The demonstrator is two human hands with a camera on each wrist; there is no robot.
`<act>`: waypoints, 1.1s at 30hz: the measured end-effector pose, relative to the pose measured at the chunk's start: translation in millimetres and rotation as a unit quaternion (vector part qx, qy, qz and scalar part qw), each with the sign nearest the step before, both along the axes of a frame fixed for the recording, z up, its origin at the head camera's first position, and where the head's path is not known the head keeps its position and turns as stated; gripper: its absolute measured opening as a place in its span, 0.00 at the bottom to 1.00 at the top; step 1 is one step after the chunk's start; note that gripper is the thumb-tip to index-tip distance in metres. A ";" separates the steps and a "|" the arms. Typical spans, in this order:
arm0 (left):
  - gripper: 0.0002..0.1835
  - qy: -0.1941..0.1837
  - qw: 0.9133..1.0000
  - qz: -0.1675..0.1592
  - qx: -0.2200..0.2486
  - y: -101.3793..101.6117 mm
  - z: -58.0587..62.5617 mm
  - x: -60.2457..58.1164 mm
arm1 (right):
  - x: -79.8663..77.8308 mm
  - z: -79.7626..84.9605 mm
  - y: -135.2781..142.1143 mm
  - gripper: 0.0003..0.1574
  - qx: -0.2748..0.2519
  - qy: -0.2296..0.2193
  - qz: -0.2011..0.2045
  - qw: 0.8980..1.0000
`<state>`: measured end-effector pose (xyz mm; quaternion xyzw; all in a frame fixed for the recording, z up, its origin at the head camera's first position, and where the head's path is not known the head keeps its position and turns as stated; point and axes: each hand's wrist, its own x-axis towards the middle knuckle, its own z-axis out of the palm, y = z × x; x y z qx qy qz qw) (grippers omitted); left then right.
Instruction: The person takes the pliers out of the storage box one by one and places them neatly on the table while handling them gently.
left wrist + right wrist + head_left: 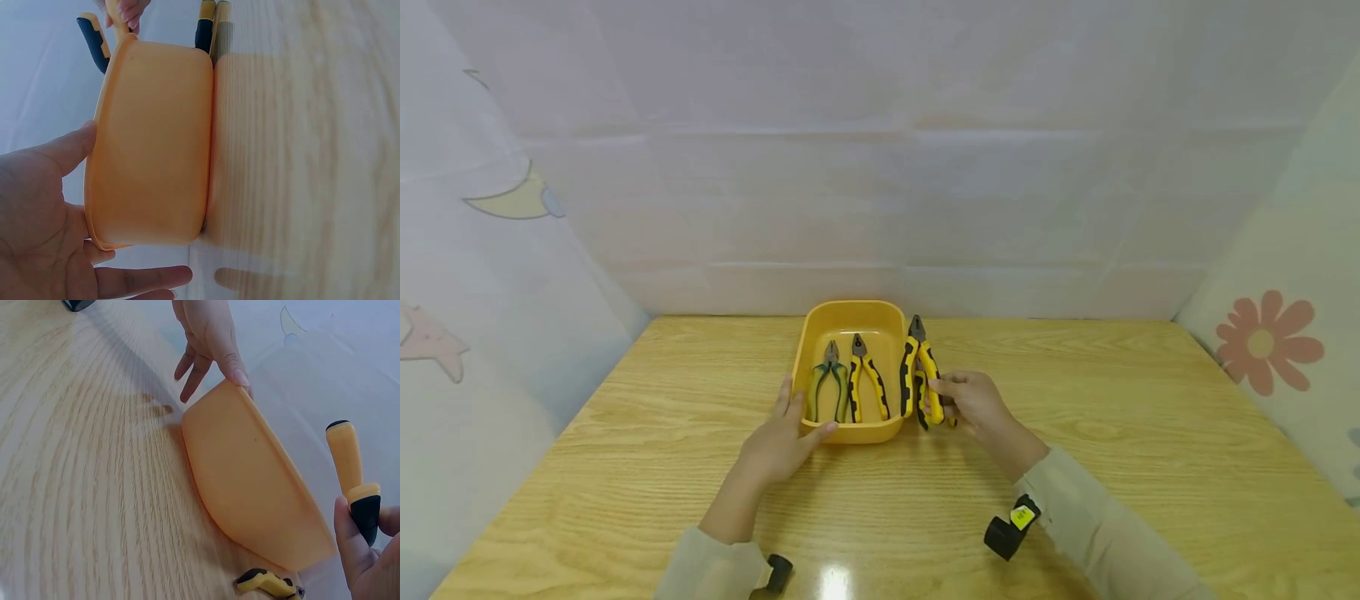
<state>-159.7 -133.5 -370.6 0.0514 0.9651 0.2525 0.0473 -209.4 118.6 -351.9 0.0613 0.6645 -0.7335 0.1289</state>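
Observation:
My right hand (977,403) holds pliers (919,367) with yellow-and-black handles, jaws up, beside the tray's right rim. Under them a second pair with like handles (267,583) lies on the table against the tray. The yellow plastic tray (854,312) holds two pairs: green-handled pliers (830,379) at left, yellow-and-black pliers (867,379) next to them, both with jaws pointing away. With fingers spread, my left hand (777,446) rests at the tray's front left corner, thumb on the front rim and other fingers along the left side.
The wood-grain table (1112,400) stretches to both sides of the tray. Behind it hangs a pale cloth backdrop (880,208), close to the tray's far end. A black wrist camera (1011,527) is strapped at the right sleeve, another (779,573) at the left.

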 end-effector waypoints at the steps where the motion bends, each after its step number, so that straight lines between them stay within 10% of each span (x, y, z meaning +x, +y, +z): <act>1: 0.45 0.000 1.000 0.000 0.000 0.0 0.0 -0.1 | 0.2 -0.4 1.2 0.18 -0.002 0.000 0.002 1.000; 33: 0.45 -0.002 1.000 0.001 -0.004 0.2 0.1 -1.9 | -29.9 -68.1 50.7 0.20 0.023 -0.004 -0.049 0.999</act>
